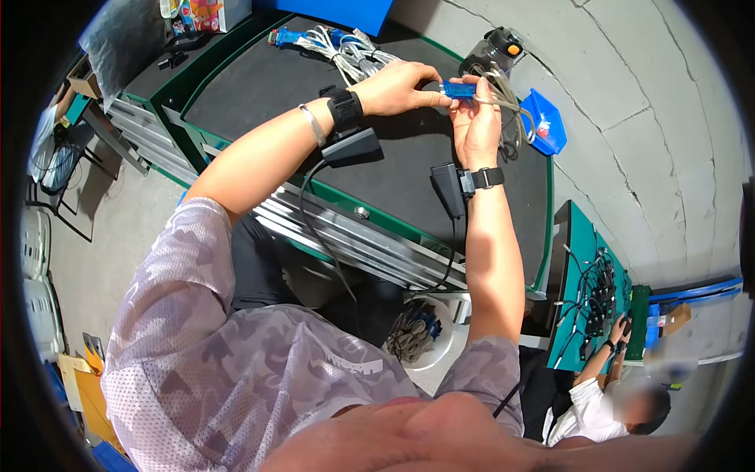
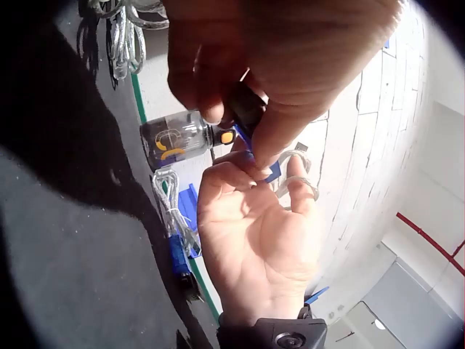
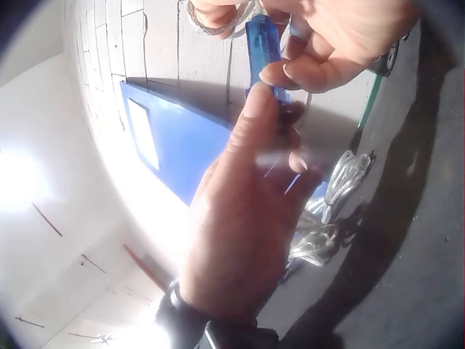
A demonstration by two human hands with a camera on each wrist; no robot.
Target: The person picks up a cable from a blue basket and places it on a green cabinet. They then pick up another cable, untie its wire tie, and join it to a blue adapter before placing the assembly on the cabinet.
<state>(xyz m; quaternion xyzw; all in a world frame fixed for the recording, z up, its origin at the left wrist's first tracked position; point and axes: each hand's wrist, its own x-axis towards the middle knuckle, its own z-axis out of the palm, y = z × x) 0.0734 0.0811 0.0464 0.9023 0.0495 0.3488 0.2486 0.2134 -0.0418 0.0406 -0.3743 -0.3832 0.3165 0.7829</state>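
Note:
A translucent blue cable connector (image 1: 458, 90) is held up between both hands, above the dark mat (image 1: 314, 118). My right hand (image 1: 478, 130) grips its body, and the grey cable (image 3: 218, 27) trails from it past the fingers. From the left, my left hand (image 1: 393, 90) pinches the other end between thumb and fingers. In the left wrist view, a small dark part (image 2: 247, 105) shows between the left fingers; its kind is hidden by shadow. The connector's blue housing (image 3: 263, 51) shows clearly in the right wrist view.
Coiled clear cables (image 1: 346, 55) with blue connectors lie on the mat's far side. A clear bottle (image 1: 489, 53) and a small blue bin (image 1: 545, 122) stand at the right edge. Below is a white bucket (image 1: 444, 346) of cables. Another person (image 1: 602, 405) works at a green table (image 1: 586, 291).

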